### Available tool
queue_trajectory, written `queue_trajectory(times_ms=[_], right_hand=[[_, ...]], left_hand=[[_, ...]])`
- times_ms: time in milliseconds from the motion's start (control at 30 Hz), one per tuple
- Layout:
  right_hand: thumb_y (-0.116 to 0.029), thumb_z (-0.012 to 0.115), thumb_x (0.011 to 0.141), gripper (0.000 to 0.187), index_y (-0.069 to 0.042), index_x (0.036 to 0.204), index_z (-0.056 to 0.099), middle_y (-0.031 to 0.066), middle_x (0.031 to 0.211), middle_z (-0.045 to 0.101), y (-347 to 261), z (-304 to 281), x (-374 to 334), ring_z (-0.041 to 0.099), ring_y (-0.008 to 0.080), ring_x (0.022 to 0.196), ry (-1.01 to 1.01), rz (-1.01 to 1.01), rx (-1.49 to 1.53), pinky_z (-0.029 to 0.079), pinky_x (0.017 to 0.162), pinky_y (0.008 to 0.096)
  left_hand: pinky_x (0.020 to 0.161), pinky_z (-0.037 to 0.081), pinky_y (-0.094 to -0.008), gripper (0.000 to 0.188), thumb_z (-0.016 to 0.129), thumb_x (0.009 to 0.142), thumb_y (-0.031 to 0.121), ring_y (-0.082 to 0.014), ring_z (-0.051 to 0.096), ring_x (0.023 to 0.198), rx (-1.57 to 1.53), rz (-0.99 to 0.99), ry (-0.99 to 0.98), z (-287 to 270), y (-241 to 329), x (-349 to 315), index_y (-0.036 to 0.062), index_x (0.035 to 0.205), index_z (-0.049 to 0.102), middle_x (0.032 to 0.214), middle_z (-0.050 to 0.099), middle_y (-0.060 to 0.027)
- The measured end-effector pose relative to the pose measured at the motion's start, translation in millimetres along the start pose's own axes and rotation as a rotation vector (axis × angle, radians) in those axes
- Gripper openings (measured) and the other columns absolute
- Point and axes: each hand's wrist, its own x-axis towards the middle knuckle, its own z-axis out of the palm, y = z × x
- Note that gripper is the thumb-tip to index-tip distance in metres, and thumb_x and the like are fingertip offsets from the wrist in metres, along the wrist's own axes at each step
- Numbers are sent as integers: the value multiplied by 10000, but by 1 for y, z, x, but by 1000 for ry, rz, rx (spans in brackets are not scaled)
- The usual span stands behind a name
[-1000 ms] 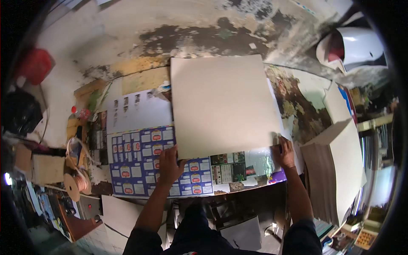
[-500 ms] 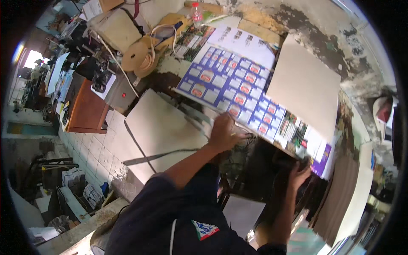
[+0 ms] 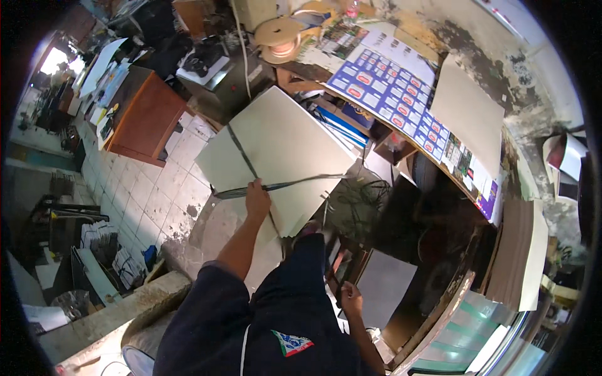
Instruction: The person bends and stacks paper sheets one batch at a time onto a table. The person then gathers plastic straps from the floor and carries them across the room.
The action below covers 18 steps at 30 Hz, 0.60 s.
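Observation:
A bundle of large cream boards [image 3: 295,147] lies tilted in front of me, bound crosswise with a black strap [image 3: 241,149]. My left hand [image 3: 257,200] is closed on the strap close to where its two bands cross, on the near left side of the bundle. Lower down and to the right, my right hand [image 3: 352,299] hangs beside my leg with its fingers curled. Anything inside those fingers is too small to make out. Just past it stands a grey panel [image 3: 385,282].
At the far right is a bench with blue-and-purple printed sheets [image 3: 382,91] and a plain board [image 3: 467,113]. Stacked boards [image 3: 514,250] stand at the right. A wooden desk [image 3: 147,119] is at the left on the tiled floor [image 3: 150,191]. Tangled black straps [image 3: 370,191] lie beyond the bundle.
My left hand has gone from the bench edge down to the bundle's strap. My right hand has left the bench edge and dropped beside my leg. The view has turned left.

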Motion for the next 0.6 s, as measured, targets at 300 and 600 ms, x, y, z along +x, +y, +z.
queue_trajectory(times_ms=[300, 600], right_hand=[[-218, 617, 915, 310, 3, 1132, 636, 129, 1023, 691, -140, 33, 36, 647, 183, 942, -41, -135, 195, 493, 860, 308], [-243, 610, 909, 324, 3, 1119, 633, 113, 962, 676, -140, 119, 53, 635, 163, 891, -145, -170, 74, 499, 801, 317]], left_hand=[[810, 514, -489, 382, 591, 817, 117, -420, 626, 917, 105, -250, -42, -24, -51, -14, 49, 1167, 452, 1058, 597, -210], [648, 528, -457, 231, 594, 774, 99, -409, 652, 736, -110, -474, 124, -131, -257, -43, -35, 939, 684, 783, 673, -236]])
